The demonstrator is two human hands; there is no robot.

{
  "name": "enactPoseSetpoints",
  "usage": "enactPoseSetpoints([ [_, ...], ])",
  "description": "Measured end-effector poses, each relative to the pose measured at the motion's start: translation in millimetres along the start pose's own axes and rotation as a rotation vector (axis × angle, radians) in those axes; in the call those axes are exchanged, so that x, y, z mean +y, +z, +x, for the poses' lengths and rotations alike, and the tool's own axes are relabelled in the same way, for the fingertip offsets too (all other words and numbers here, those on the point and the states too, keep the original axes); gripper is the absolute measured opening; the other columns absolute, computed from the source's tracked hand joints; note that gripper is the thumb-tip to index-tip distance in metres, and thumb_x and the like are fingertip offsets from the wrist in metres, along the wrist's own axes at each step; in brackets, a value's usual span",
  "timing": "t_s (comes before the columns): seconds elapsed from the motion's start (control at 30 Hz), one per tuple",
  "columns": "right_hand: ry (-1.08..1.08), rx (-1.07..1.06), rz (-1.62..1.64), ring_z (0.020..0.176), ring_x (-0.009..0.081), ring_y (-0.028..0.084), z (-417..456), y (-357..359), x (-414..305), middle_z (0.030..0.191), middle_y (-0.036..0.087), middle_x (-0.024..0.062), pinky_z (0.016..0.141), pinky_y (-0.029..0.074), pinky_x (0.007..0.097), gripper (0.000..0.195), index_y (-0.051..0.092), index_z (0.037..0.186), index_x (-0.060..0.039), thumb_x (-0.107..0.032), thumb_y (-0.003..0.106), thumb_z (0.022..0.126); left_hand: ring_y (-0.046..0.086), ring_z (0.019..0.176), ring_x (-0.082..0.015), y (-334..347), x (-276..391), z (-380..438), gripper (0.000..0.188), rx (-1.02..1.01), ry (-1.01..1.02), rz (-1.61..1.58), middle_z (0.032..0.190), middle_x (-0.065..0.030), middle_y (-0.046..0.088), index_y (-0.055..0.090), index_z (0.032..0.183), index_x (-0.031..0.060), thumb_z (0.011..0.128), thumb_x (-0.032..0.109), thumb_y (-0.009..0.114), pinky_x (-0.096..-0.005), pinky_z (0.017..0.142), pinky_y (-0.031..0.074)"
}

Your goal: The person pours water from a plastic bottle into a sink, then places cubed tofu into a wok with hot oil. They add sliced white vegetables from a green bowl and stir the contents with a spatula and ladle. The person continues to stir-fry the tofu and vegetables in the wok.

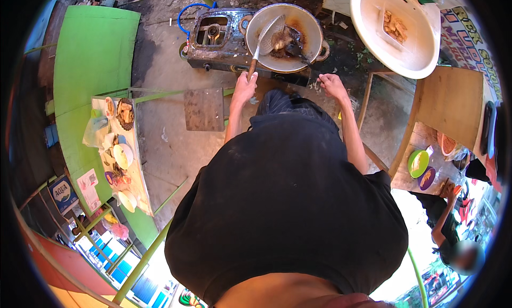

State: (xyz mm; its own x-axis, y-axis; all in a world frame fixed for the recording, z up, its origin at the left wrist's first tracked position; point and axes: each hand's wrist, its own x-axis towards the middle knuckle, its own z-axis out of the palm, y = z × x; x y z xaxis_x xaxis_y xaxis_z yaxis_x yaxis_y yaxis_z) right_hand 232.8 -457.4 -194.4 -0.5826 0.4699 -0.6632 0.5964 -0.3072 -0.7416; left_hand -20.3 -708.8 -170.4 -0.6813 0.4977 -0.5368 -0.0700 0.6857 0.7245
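Observation:
My left hand (245,87) grips the wooden handle of a perforated metal skimmer (272,31). The skimmer's bowl rests inside a wide two-handled metal wok (256,58). Browned food (281,40) lies by the skimmer, above dark oil at the bottom of the wok. A dark, long-handled spatula (297,50) dips into the same wok from the right. Its thin handle runs toward my right hand (333,85), whose fingers are closed around the end. The wok sits on the right burner of a grimy two-burner gas stove (222,52); the left burner is bare.
At upper right, a large white basin (424,56) contains a tray of fried pieces (394,27). A wooden stool (204,109) stands left of my legs. Food and bowls cover a side table (140,180). Another person's hand (449,191) is at the right-hand table (404,184), near bowls.

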Motion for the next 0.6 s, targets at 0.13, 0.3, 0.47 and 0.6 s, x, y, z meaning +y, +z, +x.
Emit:
enactPoseSetpoints([
  [0.13, -0.144, 0.153, -0.085, 0.051, 0.0071, 0.045, -12.7, -1.1, -0.5, 0.067, 0.055, -0.0023, 0.046, 0.036, 0.0284, 0.035, 0.070, 0.099, -0.0012, -0.033, 0.057, 0.104, 0.067, 0.078, -0.0362, -6.2, 7.4, -6.2, 0.038, 0.031, 0.004, -0.111, 0.083, -0.0188, 0.067, 0.053, 0.111, -0.0001, 0.100, 0.035, 0.062, -0.0477, 0.075, 0.051],
  [0.3, -0.209, 0.341, -0.512, 0.073, 0.0274, 0.069, -21.8, -8.1, -3.1, 0.079, 0.071, 0.0188, 0.071, 0.053, 0.0399, 0.038, 0.072, 0.098, 0.0053, -0.030, 0.059, 0.099, 0.069, 0.082, -0.0367, -15.7, 15.4, -14.2, 0.036, 0.225, 0.150, 0.154, 0.084, -0.0200, 0.068, 0.053, 0.112, 0.0016, 0.100, 0.035, 0.061, -0.0478, 0.076, 0.051],
  [0.47, -0.292, 0.324, -0.438, 0.076, 0.0268, 0.070, 11.5, 9.7, 17.5, 0.080, 0.072, 0.0192, 0.074, 0.052, 0.0398, 0.039, 0.072, 0.100, 0.0055, -0.031, 0.059, 0.099, 0.070, 0.081, -0.0329, -2.8, 28.6, -18.6, 0.036, 0.083, 0.059, 0.114, 0.084, -0.0203, 0.067, 0.054, 0.110, 0.0020, 0.101, 0.036, 0.061, -0.0462, 0.075, 0.052],
  [0.6, -0.147, 0.166, -0.174, 0.074, 0.0264, 0.068, -1.8, 13.5, -7.7, 0.081, 0.071, 0.0184, 0.073, 0.052, 0.0404, 0.038, 0.071, 0.101, 0.0053, -0.031, 0.060, 0.099, 0.070, 0.080, -0.0319, -7.1, 13.9, -14.4, 0.036, 0.082, 0.085, 0.052, 0.086, -0.0204, 0.067, 0.053, 0.110, 0.0022, 0.101, 0.036, 0.060, -0.0458, 0.075, 0.052],
])
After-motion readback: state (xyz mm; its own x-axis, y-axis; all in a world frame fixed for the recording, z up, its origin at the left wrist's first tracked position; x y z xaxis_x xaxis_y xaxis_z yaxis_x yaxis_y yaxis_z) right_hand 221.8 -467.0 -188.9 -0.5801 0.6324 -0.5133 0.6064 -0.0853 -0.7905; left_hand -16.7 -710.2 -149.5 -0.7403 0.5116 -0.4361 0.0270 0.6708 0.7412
